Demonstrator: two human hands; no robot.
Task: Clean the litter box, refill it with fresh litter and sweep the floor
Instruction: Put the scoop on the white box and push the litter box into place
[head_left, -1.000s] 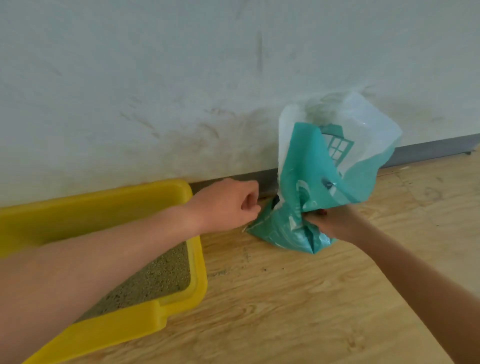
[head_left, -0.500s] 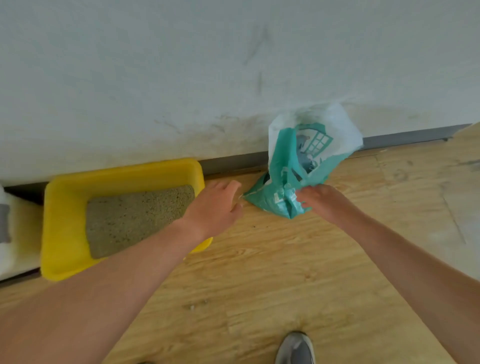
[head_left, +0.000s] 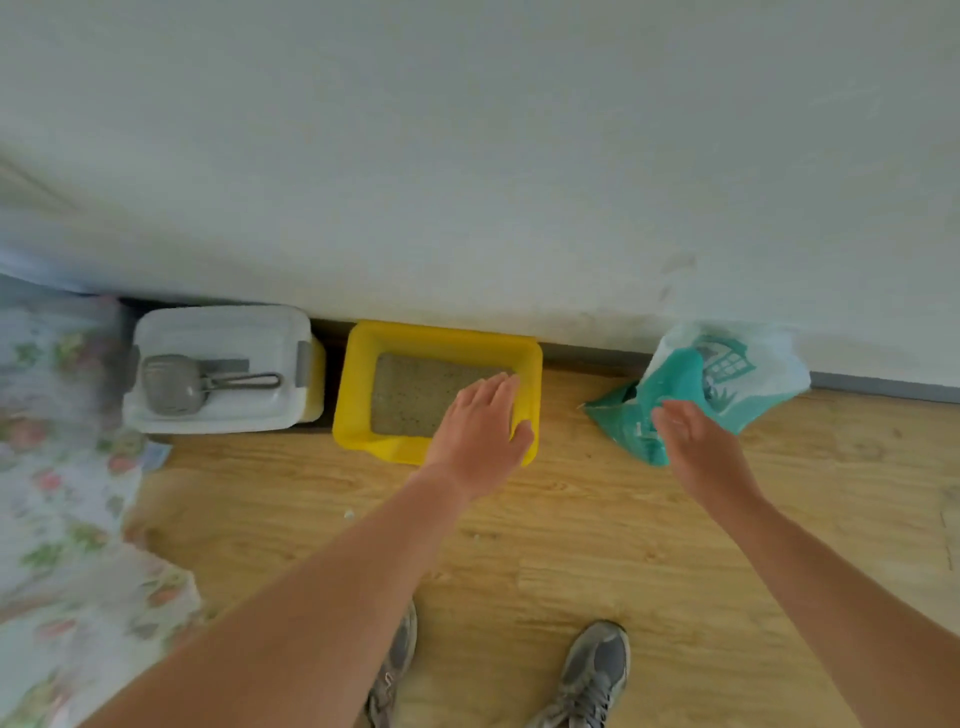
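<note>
Both hands have let go and drawn back from the teal-and-white bag (head_left: 727, 374), which the right hand (head_left: 696, 447) was clutching a moment ago. That hand now hovers in front of the bag with loose fingers and grips nothing, though blur hides whether the fingertips still brush the plastic. Spread flat and empty, the left hand (head_left: 478, 436) is over the 4 o'clock corner of the yellow litter box (head_left: 363, 415). This box sits on the wooden floor (head_left: 571, 545) against the wall (head_left: 467, 182) and holds a level bed of grey-brown litter (head_left: 410, 400). At its 3 o'clock the crumpled bag slumps against the baseboard. At its 9 o'clock stands a lidded white bin (head_left: 218, 327) with a grey scoop (head_left: 182, 384) lying on top. Floral fabric (head_left: 52, 467) crowds the floor beyond the bin, and two grey shoes (head_left: 597, 670) stand at 6 o'clock.
</note>
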